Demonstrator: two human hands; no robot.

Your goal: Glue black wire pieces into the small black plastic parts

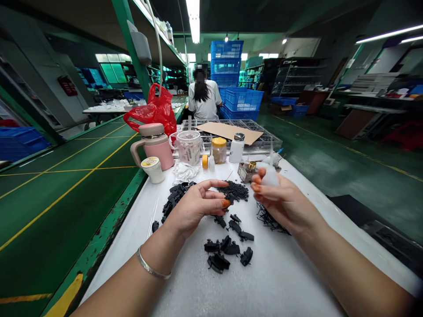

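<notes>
My left hand (201, 201) pinches a small black plastic part (228, 199) between thumb and fingers, above the white tabletop (185, 286). My right hand (280, 196) is closed around a small white squeeze bottle (271, 176) with a thin tip pointing up, slightly blurred. Behind the left fingers lies a heap of tiny black rings (237, 191). Left of that hand is a pile of black curved parts (175, 196). Several black pieces with small rings on them (226, 246) lie in front of the hands. Thin black pins (269, 220) lie partly under my right hand.
Along the table's back stand a pink mug (158, 147), a white tub (153, 169), a clear lidded cup (189, 147), a yellow-lidded jar (218, 149) and a white bottle (237, 149). Cardboard (231, 131) lies on trays behind. A green conveyor (66, 189) runs at left; a person (203, 99) sits ahead.
</notes>
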